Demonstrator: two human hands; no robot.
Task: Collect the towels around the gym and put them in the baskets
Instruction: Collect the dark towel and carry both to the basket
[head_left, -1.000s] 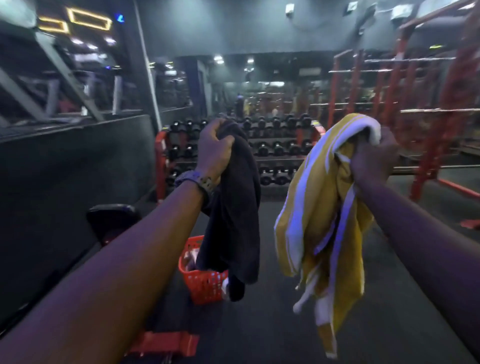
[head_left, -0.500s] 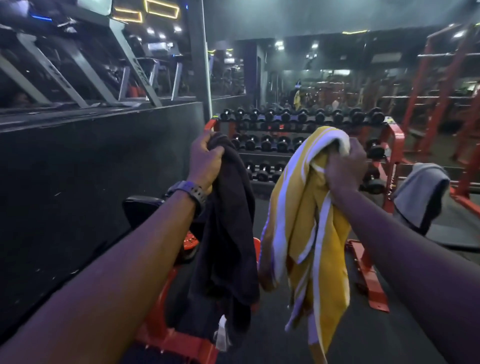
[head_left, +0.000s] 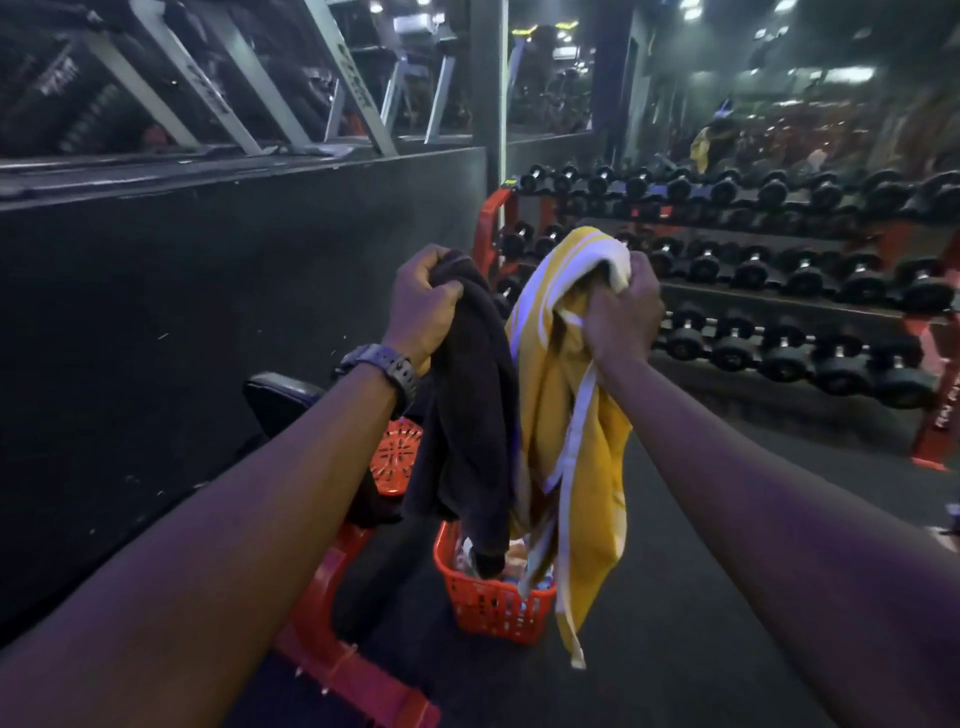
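My left hand (head_left: 422, 304) grips the top of a dark towel (head_left: 467, 415) that hangs straight down. My right hand (head_left: 621, 312) holds a yellow towel with white stripes (head_left: 582, 457), bunched at the top and dangling beside the dark one. Both arms are stretched forward. On the floor below stands a red plastic basket (head_left: 493, 603) with some cloth inside. The lower ends of both towels hang over the basket's opening; the dark towel's tip reaches into it.
A red bench frame (head_left: 332, 660) with a black pad (head_left: 280, 395) and a second red basket (head_left: 395, 457) sits to the left by a black wall. A long dumbbell rack (head_left: 753, 270) with a red frame fills the right. Dark floor lies right of the basket.
I have come closer to the basket and the view has turned left. My hands have moved together, and both towels now hang right above the basket.
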